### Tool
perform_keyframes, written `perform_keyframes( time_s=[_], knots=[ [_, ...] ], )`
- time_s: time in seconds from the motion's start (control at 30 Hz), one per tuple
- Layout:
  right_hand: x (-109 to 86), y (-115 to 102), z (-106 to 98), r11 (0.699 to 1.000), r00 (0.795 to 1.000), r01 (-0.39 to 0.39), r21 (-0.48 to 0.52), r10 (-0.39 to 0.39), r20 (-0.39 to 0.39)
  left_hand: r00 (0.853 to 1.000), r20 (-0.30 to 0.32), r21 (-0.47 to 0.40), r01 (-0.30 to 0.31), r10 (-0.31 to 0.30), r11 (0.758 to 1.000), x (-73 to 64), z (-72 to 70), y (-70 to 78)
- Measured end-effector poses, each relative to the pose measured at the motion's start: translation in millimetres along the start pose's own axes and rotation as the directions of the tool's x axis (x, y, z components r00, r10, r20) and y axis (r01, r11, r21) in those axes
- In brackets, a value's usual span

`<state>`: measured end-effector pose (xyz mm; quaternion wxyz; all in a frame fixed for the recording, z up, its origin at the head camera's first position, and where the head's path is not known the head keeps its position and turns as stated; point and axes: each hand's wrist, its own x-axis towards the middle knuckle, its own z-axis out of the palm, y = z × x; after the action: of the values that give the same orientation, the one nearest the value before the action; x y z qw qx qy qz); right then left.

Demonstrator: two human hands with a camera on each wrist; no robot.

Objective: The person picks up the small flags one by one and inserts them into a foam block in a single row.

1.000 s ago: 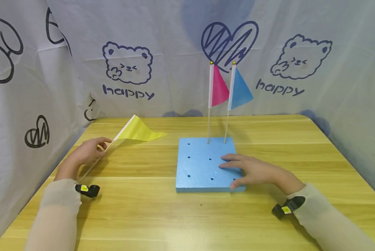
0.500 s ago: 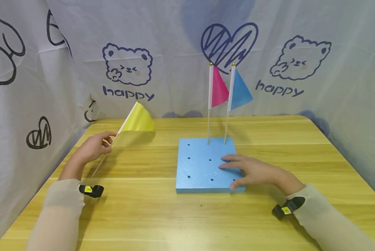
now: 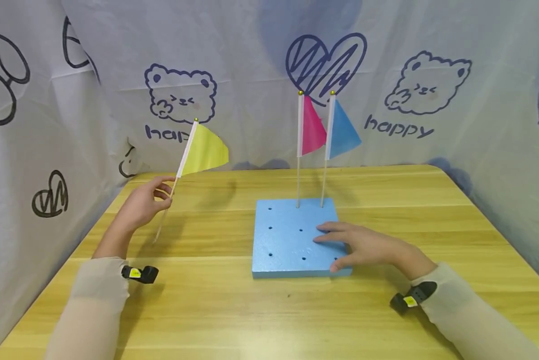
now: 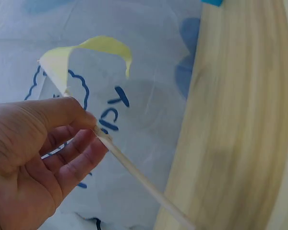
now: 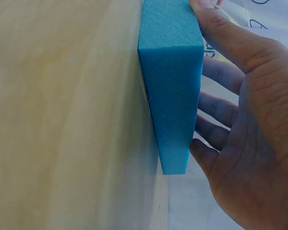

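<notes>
Between thumb and fingertips, my left hand [image 3: 144, 202] pinches the thin stick of a small yellow flag [image 3: 203, 151] left of the board. The stick leans, its gold-tipped top to the right and its lower end down toward the tabletop. In the left wrist view the stick [image 4: 144, 181] runs down from the pinch. My right hand [image 3: 364, 245] rests with spread fingers on the right part of a blue foam board [image 3: 283, 242] with several small holes. A pink flag [image 3: 312, 130] and a blue flag [image 3: 343, 132] stand upright in its back row.
The board lies on a wood-grain table [image 3: 206, 310]. Behind and at both sides hangs a pale curtain [image 3: 251, 60] with drawn bears and hearts. Each wrist carries a black strapped camera.
My left hand has lifted the yellow flag and moved it right, turning it more upright from a low slant. My right hand has stayed on the board.
</notes>
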<state>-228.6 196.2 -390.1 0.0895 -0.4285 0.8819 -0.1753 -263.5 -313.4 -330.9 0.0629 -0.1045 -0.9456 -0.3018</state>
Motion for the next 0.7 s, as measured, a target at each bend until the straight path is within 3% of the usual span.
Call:
perform_keyframes(
  time_s=[0.2,0.47,0.7],
  knots=[
    [0.6,-2,0,1.0,1.0,-0.002,-0.003,0.002,-0.003,0.996,-0.085,-0.076,-0.003,-0.003,0.997,6.9,5.1,18.5],
    [1.6,-2,1,0.999,0.999,-0.044,0.0,0.044,0.017,0.982,-0.182,-0.162,-0.072,0.042,0.984,27.5,20.5,41.3],
    [1.9,-3,0,0.999,0.999,-0.041,0.008,0.04,0.022,0.971,-0.233,-0.262,-0.106,0.043,0.959,42.6,36.9,62.1]
  ],
)
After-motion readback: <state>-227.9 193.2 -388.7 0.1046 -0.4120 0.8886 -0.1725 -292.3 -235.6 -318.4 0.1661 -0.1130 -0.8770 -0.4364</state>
